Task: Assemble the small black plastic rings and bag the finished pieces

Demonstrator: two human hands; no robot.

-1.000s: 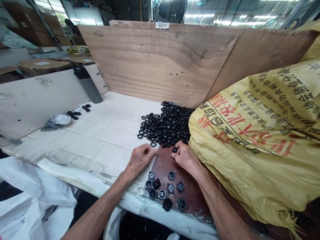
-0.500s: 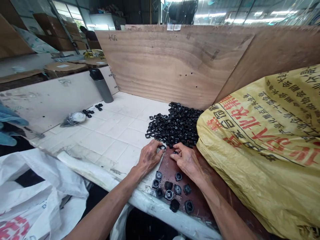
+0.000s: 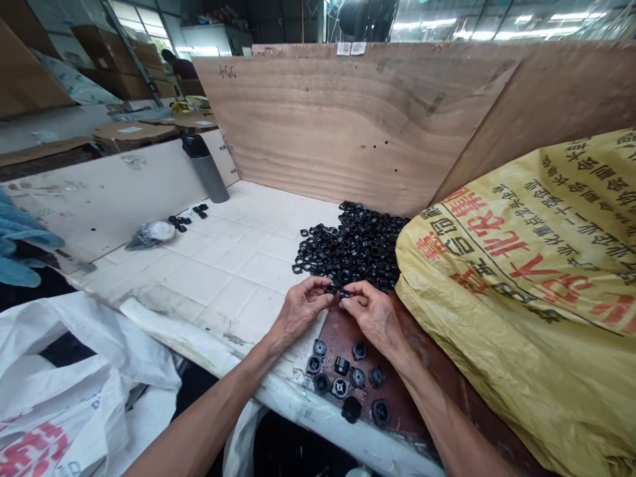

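Both hands work close together at the near edge of a heap of small black plastic rings [image 3: 358,242]. My left hand [image 3: 304,306] pinches a black plastic ring [image 3: 330,289] between thumb and fingers. Just beside it, my right hand [image 3: 371,311] pinches another small black part [image 3: 343,294], largely hidden by the fingertips. The two held parts are nearly touching. Nearer to me, several round black caps [image 3: 357,377] lie loose on the reddish-brown board [image 3: 407,404], some face up with a spoked inside, others on their side.
A yellow printed sack [image 3: 517,285] bulges over the right side. Plywood panels [image 3: 338,126] wall the back. At left stand a grey bottle [image 3: 209,173] and a clear plastic bag [image 3: 152,234]. A white sack [image 3: 89,391] hangs by the front edge. A person [image 3: 181,66] is far behind.
My hands have come closer together, bringing the two small black parts nearly into contact. The view has shifted slightly. One of the loose caps appears a little turned.
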